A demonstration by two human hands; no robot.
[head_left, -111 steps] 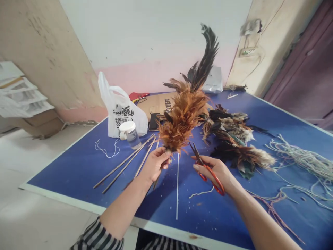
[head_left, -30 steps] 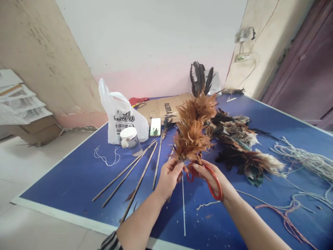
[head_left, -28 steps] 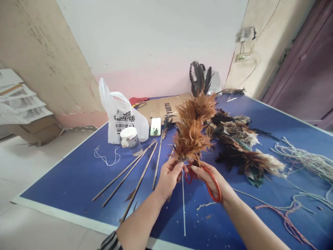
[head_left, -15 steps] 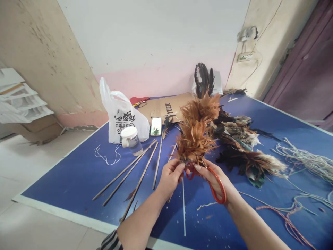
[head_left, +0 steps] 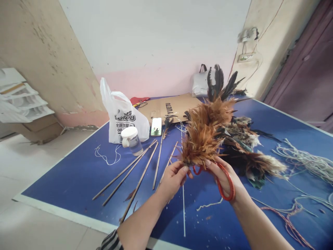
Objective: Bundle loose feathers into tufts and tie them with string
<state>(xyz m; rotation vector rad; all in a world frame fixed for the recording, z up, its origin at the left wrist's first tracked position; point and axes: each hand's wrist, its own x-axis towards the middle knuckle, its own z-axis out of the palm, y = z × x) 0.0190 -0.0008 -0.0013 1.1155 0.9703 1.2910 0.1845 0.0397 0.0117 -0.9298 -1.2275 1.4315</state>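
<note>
A feather duster (head_left: 201, 140) with fluffy orange-brown feathers and long black ones at its far end is held above the table, tilted up and to the right. My left hand (head_left: 171, 178) is closed, its thumb and fingers pinching the duster's near end. My right hand (head_left: 229, 170) curls round the other side of that end, its fingertips partly under the feathers. Red-handled scissors (head_left: 232, 191) hang in my right hand, one loop around the hand; the blades are hidden.
Several thin sticks (head_left: 140, 180) lie on the blue table (head_left: 78, 180) at left, near a lidded cup (head_left: 134, 142), a white plastic bag (head_left: 121, 118) and a phone (head_left: 156, 126). Loose feather bundles (head_left: 260, 163) and tangled string (head_left: 307, 158) lie at right. Flat cardboard (head_left: 156, 107) sits behind.
The duster has swung to the right, its black tip leaning further over and uncovering the grey bag behind. My right hand and the scissors have shifted slightly right; my left hand has hardly moved.
</note>
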